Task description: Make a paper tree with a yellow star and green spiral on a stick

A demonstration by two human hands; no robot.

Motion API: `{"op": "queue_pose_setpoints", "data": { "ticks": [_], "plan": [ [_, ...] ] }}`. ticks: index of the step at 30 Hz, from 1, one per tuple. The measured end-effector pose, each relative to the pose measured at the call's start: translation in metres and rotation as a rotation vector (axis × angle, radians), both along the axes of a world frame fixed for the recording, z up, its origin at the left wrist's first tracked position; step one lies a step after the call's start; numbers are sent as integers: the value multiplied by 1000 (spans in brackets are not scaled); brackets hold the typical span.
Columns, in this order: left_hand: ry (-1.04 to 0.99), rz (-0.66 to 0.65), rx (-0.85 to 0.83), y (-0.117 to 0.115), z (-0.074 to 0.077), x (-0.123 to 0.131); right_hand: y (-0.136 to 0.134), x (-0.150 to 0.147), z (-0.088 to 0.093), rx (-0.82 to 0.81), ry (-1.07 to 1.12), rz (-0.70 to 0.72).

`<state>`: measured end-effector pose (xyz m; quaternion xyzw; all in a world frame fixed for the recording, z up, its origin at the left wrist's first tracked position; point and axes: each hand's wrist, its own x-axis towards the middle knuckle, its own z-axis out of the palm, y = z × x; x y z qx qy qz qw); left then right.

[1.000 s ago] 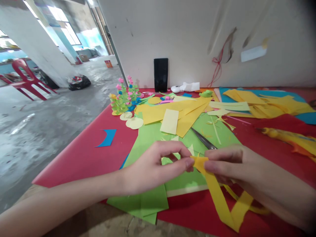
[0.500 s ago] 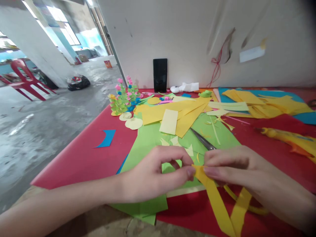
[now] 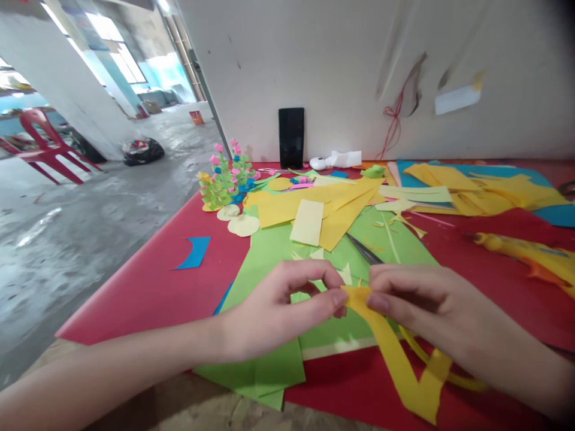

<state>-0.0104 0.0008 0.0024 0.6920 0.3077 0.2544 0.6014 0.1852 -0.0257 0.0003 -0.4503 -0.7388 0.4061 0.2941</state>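
Between my two hands is a yellow paper strip (image 3: 390, 344), pinched at its upper end. My left hand (image 3: 291, 311) grips the strip's left edge with thumb and fingertips. A short way to the right, my right hand (image 3: 417, 305) pinches the same end. The strip hangs down and bends into a V below my right hand. Under that hand lie scissors: a dark blade (image 3: 365, 249) points up and left, and a yellow handle (image 3: 415, 347) loops out below. Green paper (image 3: 274, 257) lies beneath, with pale scraps on it.
Paper flower stalks (image 3: 229, 176) stand at the back left beside pale paper discs (image 3: 244, 225). A black phone (image 3: 291, 137) leans on the wall. Yellow sheets (image 3: 314, 203) cover the middle back. A yellow glue gun (image 3: 525, 248) lies at right, a blue scrap (image 3: 195, 252) at left.
Both hands have risen slightly, the left also shifting a little left, with the yellow strip between them. The strip's lower bend has lifted and shows more fully. The other things have stayed put.
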Motion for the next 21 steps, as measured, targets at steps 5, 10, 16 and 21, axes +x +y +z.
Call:
{"op": "queue_pose_setpoints", "data": {
  "ticks": [5,10,16,21],
  "plan": [
    [49,-64,24,1,0,-1,2,2,3,26,-47,27],
    [134,-71,52,1,-2,1,3,4,-1,-2,-112,82],
    [128,-35,2,-2,-2,3,2,3,-4,6,-126,144],
    [85,92,14,-3,1,4,-2,0,-1,24,-136,110]
  ]
}}
